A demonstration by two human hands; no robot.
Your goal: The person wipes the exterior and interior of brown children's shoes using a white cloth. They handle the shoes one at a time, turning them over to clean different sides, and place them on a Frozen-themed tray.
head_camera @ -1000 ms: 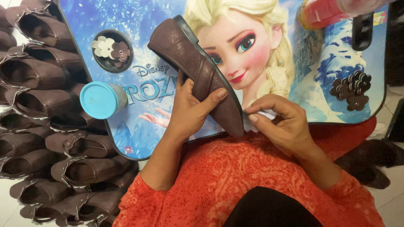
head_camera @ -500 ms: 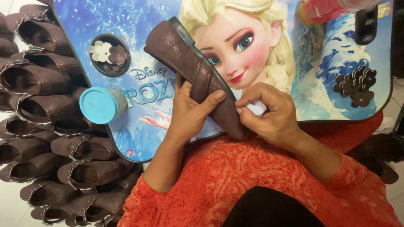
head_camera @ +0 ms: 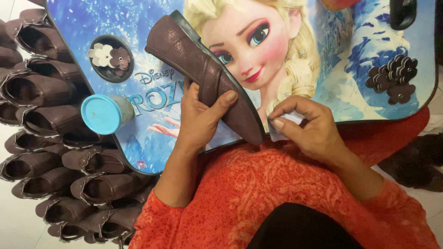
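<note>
My left hand [head_camera: 200,115] grips a dark brown flat shoe [head_camera: 198,69] around its middle, the thumb lying across the upper. The shoe tilts, its toe pointing down toward my lap. My right hand [head_camera: 311,129] pinches a small white cloth [head_camera: 290,122] right beside the shoe's toe. Both hands hover over the near edge of a blue cartoon-printed lap tray [head_camera: 152,138].
A round container with a light blue lid [head_camera: 101,114] stands on the tray's left side. A recess [head_camera: 110,57] holds small flower trims, and a pile of brown flower trims [head_camera: 392,76] lies at the right. Several brown shoes [head_camera: 41,124] are stacked on the floor at the left.
My right hand with the white cloth has slid up along the toe end of the shoe. The left hand keeps its grip on the shoe.
</note>
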